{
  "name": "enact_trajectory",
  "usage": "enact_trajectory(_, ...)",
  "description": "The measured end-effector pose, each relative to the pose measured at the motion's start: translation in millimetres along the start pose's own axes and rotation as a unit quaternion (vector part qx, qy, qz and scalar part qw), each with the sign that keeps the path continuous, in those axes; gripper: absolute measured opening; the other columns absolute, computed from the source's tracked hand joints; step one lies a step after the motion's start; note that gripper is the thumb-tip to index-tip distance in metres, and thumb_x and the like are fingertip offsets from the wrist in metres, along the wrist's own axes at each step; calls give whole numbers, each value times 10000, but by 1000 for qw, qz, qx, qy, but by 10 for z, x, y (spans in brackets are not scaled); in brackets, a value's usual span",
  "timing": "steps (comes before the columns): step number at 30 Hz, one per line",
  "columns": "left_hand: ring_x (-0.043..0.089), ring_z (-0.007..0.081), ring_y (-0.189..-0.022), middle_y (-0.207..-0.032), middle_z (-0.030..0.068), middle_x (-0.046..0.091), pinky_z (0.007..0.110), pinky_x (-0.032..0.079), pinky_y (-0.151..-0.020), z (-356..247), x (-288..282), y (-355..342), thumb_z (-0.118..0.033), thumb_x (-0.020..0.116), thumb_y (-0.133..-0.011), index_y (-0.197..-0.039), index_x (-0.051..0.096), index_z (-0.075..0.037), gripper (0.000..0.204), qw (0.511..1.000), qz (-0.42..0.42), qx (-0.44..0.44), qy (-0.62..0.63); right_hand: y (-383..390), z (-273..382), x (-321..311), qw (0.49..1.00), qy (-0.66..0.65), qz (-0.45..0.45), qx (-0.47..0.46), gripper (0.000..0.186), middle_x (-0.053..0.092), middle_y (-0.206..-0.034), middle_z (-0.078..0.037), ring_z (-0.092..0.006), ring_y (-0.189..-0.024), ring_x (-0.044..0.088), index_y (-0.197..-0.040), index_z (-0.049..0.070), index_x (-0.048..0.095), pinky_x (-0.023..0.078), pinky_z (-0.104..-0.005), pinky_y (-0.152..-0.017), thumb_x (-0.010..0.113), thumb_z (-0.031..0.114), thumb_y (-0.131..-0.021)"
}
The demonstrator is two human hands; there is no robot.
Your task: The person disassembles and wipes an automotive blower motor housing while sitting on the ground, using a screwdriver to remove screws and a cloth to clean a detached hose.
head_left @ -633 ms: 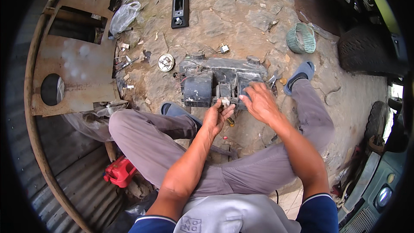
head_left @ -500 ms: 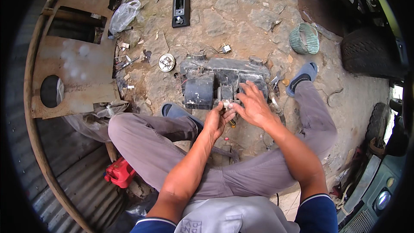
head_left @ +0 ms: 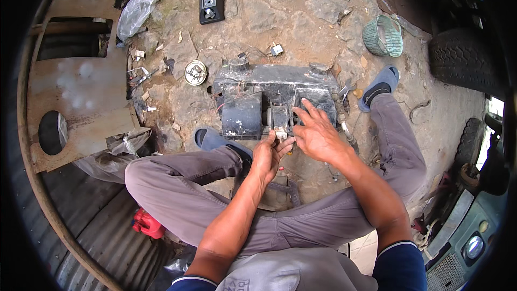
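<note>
Left hand point(head_left: 266, 156) upturned, pinching a pale fitting point(head_left: 280, 133), right hand point(head_left: 321, 137) palm-down, fingers parted over black housing point(head_left: 242, 117)

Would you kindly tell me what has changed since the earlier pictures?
The right hand has moved leftward over the black housing, closer to the left hand; the camera view has shifted. The left hand stays at the small pale piece on the housing's near edge. No new grasp or release shows, and the housing looks unmoved.

Your left hand point(head_left: 266, 157) touches a pale piece point(head_left: 280, 133) on the black housing's point(head_left: 242, 116) near side, perhaps pinching it; your right hand point(head_left: 319, 137) spreads its fingers over the housing.
</note>
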State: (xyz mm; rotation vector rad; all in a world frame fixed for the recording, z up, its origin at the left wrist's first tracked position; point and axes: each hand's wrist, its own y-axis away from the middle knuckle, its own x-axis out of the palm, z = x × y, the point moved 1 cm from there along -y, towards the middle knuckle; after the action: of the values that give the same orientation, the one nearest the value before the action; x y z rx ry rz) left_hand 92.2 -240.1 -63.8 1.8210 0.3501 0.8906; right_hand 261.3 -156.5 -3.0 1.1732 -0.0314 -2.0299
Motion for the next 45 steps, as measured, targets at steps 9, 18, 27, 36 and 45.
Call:
enact_trajectory(9,693,275,-1059,-1174,142,608,363,577,-887,-26,50,20,-237,390,-1106,-1232,521,22,316,1000,11,3,1,-225,-178,-61,1000,-21,18,12,207,474,-1483,-192,-415,-1491,276,-978,33,666,310,-565,-1145,704,190,-849)
enact_trajectory(18,668,270,-1094,-1198,117,619,383,543,-935,-23,50,37,-240,389,-1099,-1259,539,-15,314,1000,4,-3,-13,-367,-114,-113,995,-69,49,60,396,371,-1576,-226,-445,-1514,207,-1248,107,688,255,-619,-1165,576,386,-990)
enact_trajectory(27,653,262,-1079,-1212,108,622,389,511,-952,18,27,-6,-239,368,-1095,-1283,540,-26,332,1000,12,11,-23,-304,-113,142,1000,17,12,18,383,448,-1486,-272,-446,-1482,277,-1178,46,690,251,-604,-1181,635,357,-960)
enact_trajectory(36,641,250,-1052,-1198,91,629,390,493,-938,31,107,10,-370,476,-1063,-1281,541,-69,377,999,-49,-15,-17,-153,-149,121,998,-10,-40,41,402,430,-1484,-269,-464,-1468,286,-1233,4,610,242,-596,-1193,693,139,-864)
enact_trajectory(45,597,209,-1125,-1192,45,601,422,453,-1033,124,46,-176,-348,623,-1001,-1219,569,-96,338,997,-75,-8,5,-139,-183,53,954,-11,19,299,1018,215,-1623,-286,-493,-1521,86,-1562,60,328,145,-723,-1151,777,521,-772)
